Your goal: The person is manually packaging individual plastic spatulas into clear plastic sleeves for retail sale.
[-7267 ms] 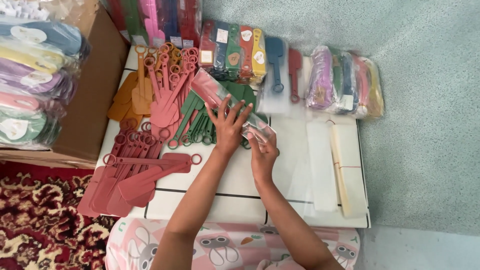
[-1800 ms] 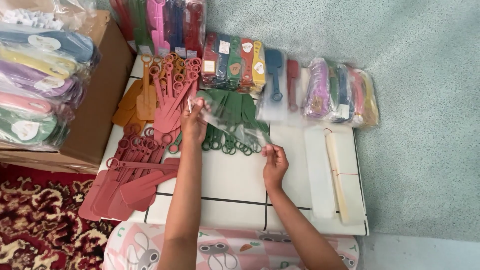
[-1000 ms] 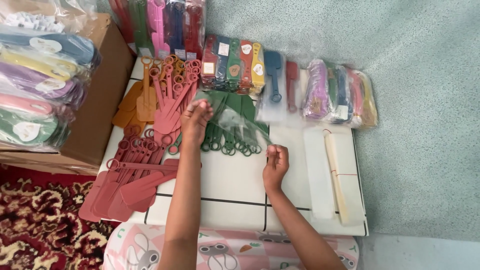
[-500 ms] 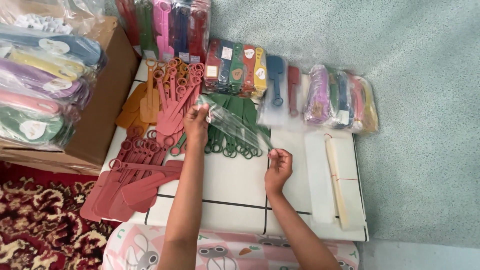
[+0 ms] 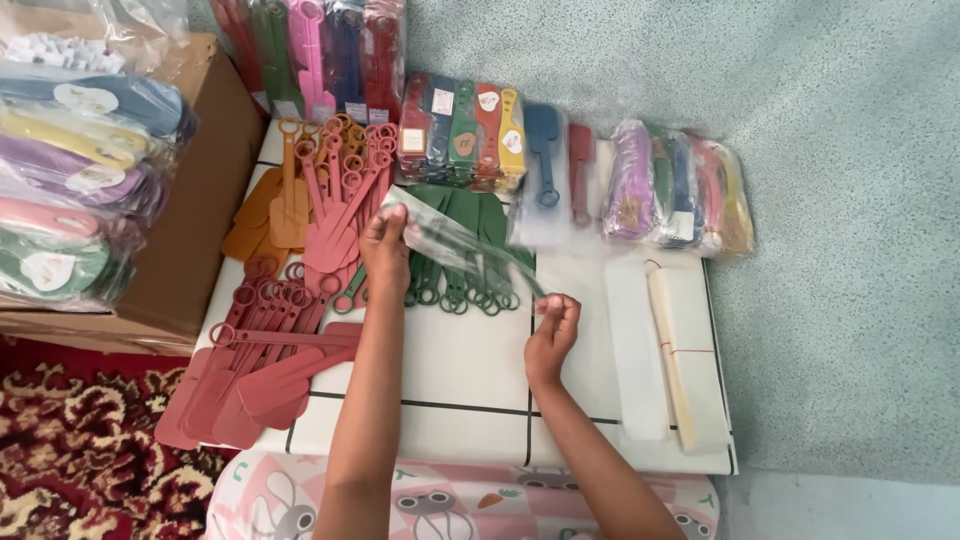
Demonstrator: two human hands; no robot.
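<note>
- I see the speckled green floor (image 5: 850, 150) filling the far and right part of the view, with a red patterned carpet (image 5: 90, 440) at the near left.
- A white board (image 5: 470, 380) with dark lines lies flat in the middle; its right and near edges are plain to see, and the bare stretch of it runs from under the hands toward me.
- A cardboard box (image 5: 190, 230) stands against the board's left edge, with bagged colourful pieces (image 5: 70, 170) heaped on it.
- Dark red paddles (image 5: 260, 350) spread over the board's near left corner, some hanging past its edge.
- Orange and pink paddles (image 5: 320, 190) fan out at the far left; green paddles (image 5: 460, 240) lie in the middle, under the bag I am watching.
- Packed bundles (image 5: 465, 125) line the far edge, and more wrapped bundles (image 5: 680, 180) sit at the far right.
- A stack of clear sleeves (image 5: 640, 350) with a pale strip lies along the right edge, well apart from both hands.
- The clear plastic bag (image 5: 460, 245) is stretched slantwise above the green paddles, from far left to near right, between the two hands.
- My left hand (image 5: 385, 245) is closed in a pinch on the bag's far left end.
- My right hand (image 5: 553, 322) has its fingers curled, pinching the bag's near right tip, over bare board.
</note>
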